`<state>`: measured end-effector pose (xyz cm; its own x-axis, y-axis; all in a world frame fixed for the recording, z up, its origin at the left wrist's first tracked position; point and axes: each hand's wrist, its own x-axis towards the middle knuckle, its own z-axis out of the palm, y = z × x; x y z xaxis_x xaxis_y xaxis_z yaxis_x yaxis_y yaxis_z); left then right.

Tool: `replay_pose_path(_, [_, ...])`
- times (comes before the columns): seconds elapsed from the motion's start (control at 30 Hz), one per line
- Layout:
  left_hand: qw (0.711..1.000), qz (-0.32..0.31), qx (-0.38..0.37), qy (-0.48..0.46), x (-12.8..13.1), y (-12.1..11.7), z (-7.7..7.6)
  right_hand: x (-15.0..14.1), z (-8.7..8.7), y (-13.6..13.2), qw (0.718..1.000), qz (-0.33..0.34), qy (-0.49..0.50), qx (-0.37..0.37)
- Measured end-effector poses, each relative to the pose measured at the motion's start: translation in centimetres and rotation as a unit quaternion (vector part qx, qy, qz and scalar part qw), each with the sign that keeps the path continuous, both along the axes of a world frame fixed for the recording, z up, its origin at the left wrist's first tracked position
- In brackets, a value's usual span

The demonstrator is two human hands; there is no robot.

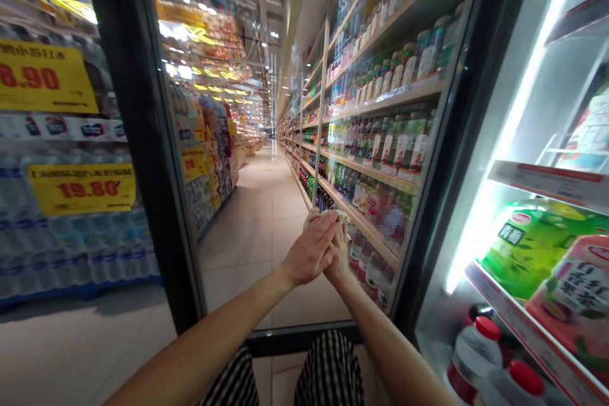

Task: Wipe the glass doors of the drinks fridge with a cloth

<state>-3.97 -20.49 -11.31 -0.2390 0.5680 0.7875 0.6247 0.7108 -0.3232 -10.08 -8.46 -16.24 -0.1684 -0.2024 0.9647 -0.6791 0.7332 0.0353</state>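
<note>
In the head view, a pale cloth [311, 214] is seen at the low middle of a glass door [247, 266], up against the pane, and is partly covered by both hands. The left hand [309, 250] is laid over the right hand [339, 260], so that the two are pressed together, with the left fingers nearly straight and kept side by side. The right fingers are mostly hidden, and whether the cloth is pinched by either hand cannot be told. The pane is bordered by a black frame [137, 108], and a long aisle lined with bottle shelves is shown in the glass. Below the arms, knees in checked trousers [330, 368] are seen near the bottom of the frame. To the left, packed water bottles [95, 266] are stacked beneath yellow price signs [80, 189]. To the right, a cooler is lit by a bright light strip [514, 127]; a green drink [537, 241] and a pink drink [575, 304] are held on its shelf, and bottles with red caps [476, 349] are placed below.
</note>
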Motion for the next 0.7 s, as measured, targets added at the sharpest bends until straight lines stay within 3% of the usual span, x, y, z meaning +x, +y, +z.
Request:
replay_pose_path(0.07, [1.0,-0.019,0.002,-0.017,-0.8,0.7,0.4,0.4,-1.0,0.0,0.999,0.034,0.008,-0.02])
replay_pose_path(0.17, [1.0,-0.003,-0.02,-0.016,-2.3,1.3,-0.2,0.4,-1.2,2.0,0.995,0.061,0.024,-0.072])
replay_pose_path(0.33, [0.993,0.029,-0.11,0.045,-4.3,1.9,-1.1,1.1,-1.3,4.0,0.984,0.03,0.0,-0.174])
replay_pose_path(0.4, [0.988,0.025,-0.139,0.065,-4.3,1.0,-0.1,1.5,-1.5,4.3,0.981,0.022,-0.01,-0.194])
replay_pose_path(0.47, [0.987,0.044,-0.129,0.089,-3.9,-1.1,2.2,1.7,-1.7,4.7,0.979,0.015,-0.02,-0.202])
replay_pose_path(0.53, [0.986,0.092,-0.067,0.123,-3.1,-3.8,5.2,1.8,-2.0,5.2,0.976,0.011,-0.03,-0.216])
replay_pose_path(0.6, [0.973,0.17,0.049,0.149,-2.4,-6.0,7.7,1.9,-2.2,5.4,0.973,0.01,-0.041,-0.228])
replay_pose_path(0.67, [0.953,0.217,0.13,0.169,-2.1,-6.8,8.4,2.0,-2.3,4.9,0.972,0.013,-0.049,-0.229])
replay_pose_path(0.7, [0.957,0.211,0.106,0.166,-2.1,-6.6,7.9,2.1,-2.3,4.5,0.974,0.019,-0.05,-0.22])
